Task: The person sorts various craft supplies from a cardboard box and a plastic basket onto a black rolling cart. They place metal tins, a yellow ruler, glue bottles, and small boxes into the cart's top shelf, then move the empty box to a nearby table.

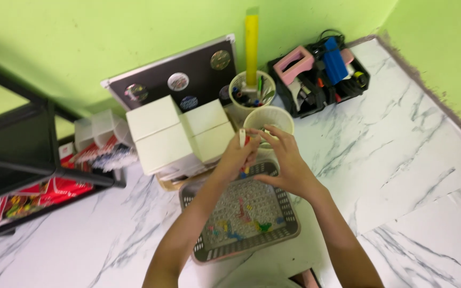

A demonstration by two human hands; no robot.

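Observation:
Both my hands meet above the far end of a grey perforated basket point(289, 221) on the marble counter. My left hand point(238, 156) is closed around a small white pen-like object point(243, 137) with a red part beside it. My right hand point(286, 160) curls in next to it, fingertips touching the same small object. Several small coloured pieces point(241, 218) lie on the basket floor. Right behind my hands stands a white perforated cup point(281, 116).
Two white boxes point(180, 133) sit left of my hands, before a dark board point(198, 72) leaning on the green wall. A second cup point(238, 85) holds pens and a yellow ruler. A black organiser point(321, 74) stands far right. Clear trays point(102, 138) and a dark shelf point(22, 154) are left.

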